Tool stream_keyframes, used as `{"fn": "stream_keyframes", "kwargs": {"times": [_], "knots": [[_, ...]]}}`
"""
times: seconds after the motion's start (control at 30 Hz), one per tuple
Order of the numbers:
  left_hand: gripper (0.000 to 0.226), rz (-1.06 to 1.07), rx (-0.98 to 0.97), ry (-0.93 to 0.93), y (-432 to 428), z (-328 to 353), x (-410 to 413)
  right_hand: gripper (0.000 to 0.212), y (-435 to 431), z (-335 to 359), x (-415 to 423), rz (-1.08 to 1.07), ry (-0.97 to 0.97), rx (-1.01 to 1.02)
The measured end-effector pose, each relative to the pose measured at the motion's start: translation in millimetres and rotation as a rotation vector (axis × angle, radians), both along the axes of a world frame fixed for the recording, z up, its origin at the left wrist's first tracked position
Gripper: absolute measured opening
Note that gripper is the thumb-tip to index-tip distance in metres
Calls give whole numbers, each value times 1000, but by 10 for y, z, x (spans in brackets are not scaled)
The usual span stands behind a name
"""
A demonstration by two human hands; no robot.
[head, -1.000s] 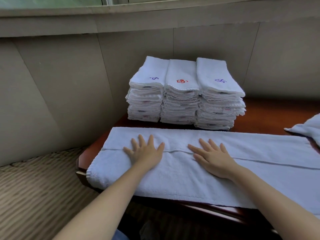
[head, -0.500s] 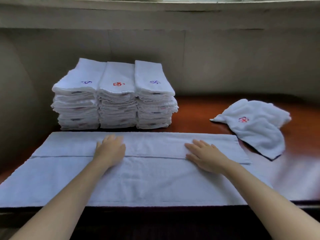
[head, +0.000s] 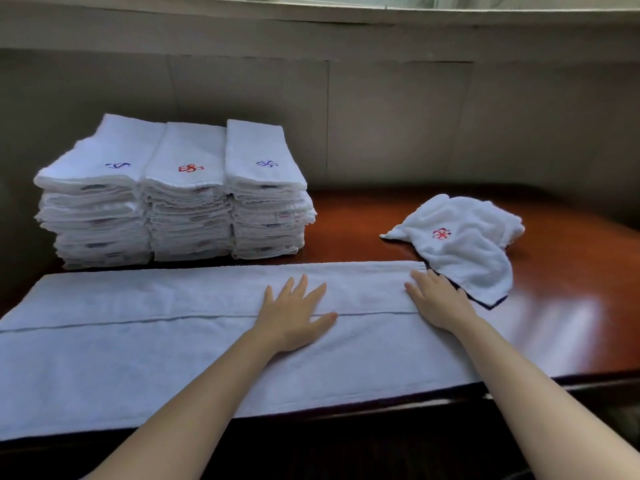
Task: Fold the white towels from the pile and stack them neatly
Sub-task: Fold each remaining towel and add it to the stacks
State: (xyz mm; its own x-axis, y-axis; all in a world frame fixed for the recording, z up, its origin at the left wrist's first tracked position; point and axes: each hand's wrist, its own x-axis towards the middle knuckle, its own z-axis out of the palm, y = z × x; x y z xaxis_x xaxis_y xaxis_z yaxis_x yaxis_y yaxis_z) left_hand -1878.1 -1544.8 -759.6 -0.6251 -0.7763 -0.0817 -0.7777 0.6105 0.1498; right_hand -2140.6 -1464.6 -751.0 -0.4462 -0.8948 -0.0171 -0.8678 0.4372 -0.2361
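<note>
A long white towel (head: 145,341) lay spread along the front edge of the wooden table (head: 571,306), folded lengthwise so that a straight seam ran across it from left to right. The left hand (head: 294,315) rested flat on it near the middle, fingers straight and spread, the palm lying across that seam. The right hand (head: 438,301) pressed flat on the towel's right end, fingers straight and close together, their tips at the far corner. Just beyond that corner, touching or nearly touching the fingertips, sat a crumpled white towel (head: 464,251) with a red embroidered mark, its near edge crowding the end of the spread towel. Behind the spread towel on the left stood three stacks of folded towels (head: 173,202), pressed side by side against the wall (head: 398,126); the top towels bore a blue, a red and a blue mark in turn. The front of the stacks stood just beside the far edge of the spread towel. Bare polished wood showed to the right of both hands, and a window ledge (head: 346,26) ran above the wall.
</note>
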Motion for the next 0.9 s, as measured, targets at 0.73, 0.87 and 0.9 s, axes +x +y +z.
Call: {"fn": "stream_keyframes", "kwargs": {"times": [0.73, 0.87, 0.9], "knots": [[86, -192, -93, 16, 674, 144, 1961, 75, 314, 43, 1875, 1099, 177, 17], [40, -248, -415, 205, 751, 144, 2223, 36, 297, 122, 2026, 1073, 193, -124], [33, -249, -465, 211, 727, 142, 2300, 27, 281, 149, 2052, 1059, 219, -146]]}}
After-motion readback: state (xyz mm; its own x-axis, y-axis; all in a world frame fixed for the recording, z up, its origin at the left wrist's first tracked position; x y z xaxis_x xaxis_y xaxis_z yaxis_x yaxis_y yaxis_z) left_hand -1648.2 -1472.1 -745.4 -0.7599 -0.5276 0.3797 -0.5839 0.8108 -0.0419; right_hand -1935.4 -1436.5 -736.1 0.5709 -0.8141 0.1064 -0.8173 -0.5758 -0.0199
